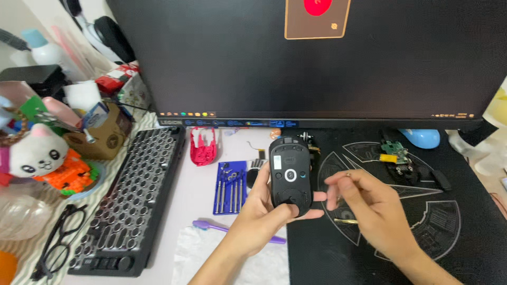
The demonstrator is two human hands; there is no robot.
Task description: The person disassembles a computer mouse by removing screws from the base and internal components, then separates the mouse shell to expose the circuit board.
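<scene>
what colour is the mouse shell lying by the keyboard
Pink-red; the mouse shell shows best in the head view, between the keyboard and the blue screwdriver set.

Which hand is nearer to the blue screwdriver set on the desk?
Left. The left hand, holding the black mouse underside up, sits just right of the screwdriver set. The right hand is farther right, over the black mat.

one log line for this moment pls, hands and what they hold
left hand: holds black mouse underside up | right hand: fingers pinched beside mouse, contents unclear | below: black desk mat | nearby: screwdriver set
</scene>
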